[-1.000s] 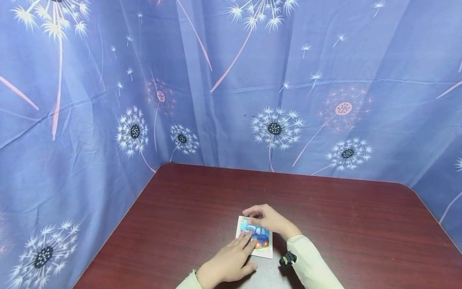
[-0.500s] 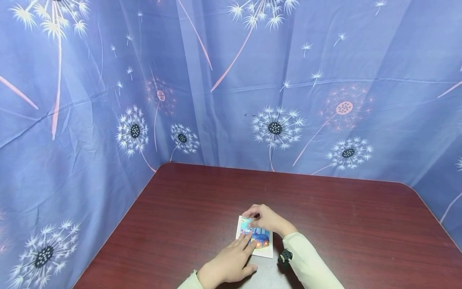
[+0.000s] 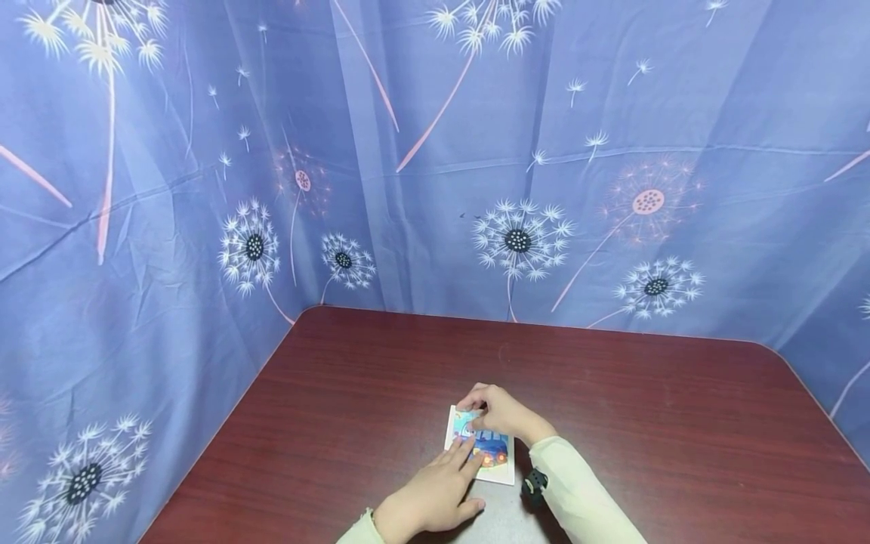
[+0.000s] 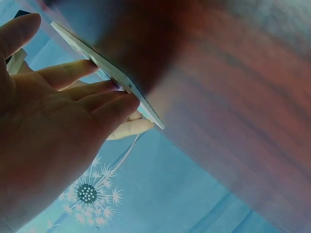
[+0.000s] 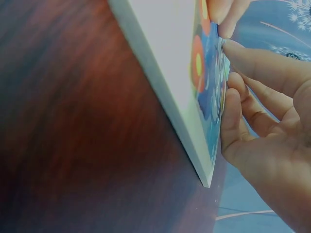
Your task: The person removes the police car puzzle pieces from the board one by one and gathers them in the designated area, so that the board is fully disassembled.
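Note:
A small white-bordered picture board with a blue cartoon car lies on the dark red table. My left hand rests its spread, nearly straight fingers on the near left part of the picture. In the left wrist view those fingers touch the face of the board. At the far edge is my right hand, thumb and bent fingers gathered on the picture. Up close, the right hand pinches at the printed face of the board; whether a loose piece lies between the fingertips is hidden.
The wood-grain tabletop spreads around the board. Blue curtains with dandelion prints hang along its back and left sides. A black device sits at my right wrist, against the pale sleeve.
My right fingers have bent and drawn closer to the thumb over the far part of the picture, and the right wrist has shifted slightly left. The left hand and board stay nearly still.

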{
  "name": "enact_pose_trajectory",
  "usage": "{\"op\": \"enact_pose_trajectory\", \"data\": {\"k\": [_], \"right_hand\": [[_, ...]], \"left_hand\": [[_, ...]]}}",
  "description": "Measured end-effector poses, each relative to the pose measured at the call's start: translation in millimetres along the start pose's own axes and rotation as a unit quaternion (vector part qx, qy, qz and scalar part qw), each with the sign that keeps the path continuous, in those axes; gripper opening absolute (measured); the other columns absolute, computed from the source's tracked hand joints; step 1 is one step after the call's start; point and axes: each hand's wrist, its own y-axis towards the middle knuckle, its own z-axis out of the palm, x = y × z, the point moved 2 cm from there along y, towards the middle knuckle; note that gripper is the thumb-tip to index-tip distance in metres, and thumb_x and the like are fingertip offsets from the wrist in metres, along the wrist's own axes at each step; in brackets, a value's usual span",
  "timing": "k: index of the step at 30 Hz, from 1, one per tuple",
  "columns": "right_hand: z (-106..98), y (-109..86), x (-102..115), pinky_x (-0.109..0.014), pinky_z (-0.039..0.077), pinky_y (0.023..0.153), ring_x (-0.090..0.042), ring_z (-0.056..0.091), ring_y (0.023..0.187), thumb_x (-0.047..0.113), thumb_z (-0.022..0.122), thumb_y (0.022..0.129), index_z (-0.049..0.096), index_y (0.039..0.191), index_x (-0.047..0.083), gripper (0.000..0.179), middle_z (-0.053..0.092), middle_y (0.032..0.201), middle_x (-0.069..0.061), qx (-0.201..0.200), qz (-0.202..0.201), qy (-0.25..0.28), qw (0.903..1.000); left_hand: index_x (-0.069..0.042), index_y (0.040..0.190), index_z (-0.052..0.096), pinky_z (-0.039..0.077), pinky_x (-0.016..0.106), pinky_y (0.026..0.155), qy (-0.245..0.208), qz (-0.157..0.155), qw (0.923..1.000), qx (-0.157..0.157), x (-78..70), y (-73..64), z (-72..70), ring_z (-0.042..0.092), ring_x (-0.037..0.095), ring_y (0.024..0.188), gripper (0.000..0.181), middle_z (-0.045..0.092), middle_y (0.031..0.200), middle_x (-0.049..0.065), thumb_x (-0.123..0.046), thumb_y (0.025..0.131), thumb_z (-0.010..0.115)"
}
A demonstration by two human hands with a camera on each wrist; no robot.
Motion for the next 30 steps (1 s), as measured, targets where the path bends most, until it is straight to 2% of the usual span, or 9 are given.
{"op": "enact_pose_trajectory", "data": {"k": [4,12,23,30], "right_hand": [[1.7,1.2,-2.0,-0.032,0.052,0.077,-0.024,0.056,0.087,-0.008,0.073,0.075,0.071,0.102,-0.001,0.028,0.062,0.095,-0.008,0.002,0.013,-0.006,0.9999],[1.9,1.5,-0.2,-0.028,0.050,0.073,-0.022,0.054,0.085,-0.010,0.072,0.074,0.069,0.100,0.001,0.029,0.059,0.090,-0.006,-0.004,0.010,-0.023,0.9997],[2.9,-0.1,2.1,-0.032,0.052,0.074,-0.026,0.052,0.085,-0.013,0.069,0.077,0.067,0.102,0.002,0.030,0.056,0.090,-0.009,-0.003,0.016,-0.006,0.9999],[3.3,0.7,-0.3,-0.029,0.050,0.073,-0.023,0.053,0.084,-0.014,0.067,0.078,0.066,0.103,0.005,0.031,0.056,0.089,-0.007,-0.003,0.016,-0.010,0.9998]], "left_hand": [[-0.006,0.144,0.044,0.036,0.041,0.108,-0.003,-0.005,1.0000,0.006,-0.9,0.0,0.1,0.031,0.034,0.140,0.062,0.031,0.153,0.017,-0.043,0.095,0.055],[-0.005,0.144,0.044,0.035,0.041,0.109,-0.007,-0.012,0.9998,0.011,-2.4,1.0,-0.1,0.030,0.033,0.140,0.062,0.031,0.153,0.018,-0.041,0.094,0.056],[-0.006,0.144,0.043,0.034,0.040,0.110,-0.010,-0.015,0.9997,0.017,-1.8,1.9,1.1,0.029,0.033,0.141,0.062,0.031,0.153,0.017,-0.041,0.094,0.056],[-0.007,0.145,0.043,0.032,0.039,0.111,-0.010,-0.019,0.9996,0.019,-2.2,2.5,0.6,0.028,0.032,0.142,0.062,0.030,0.154,0.016,-0.041,0.094,0.056]]}}
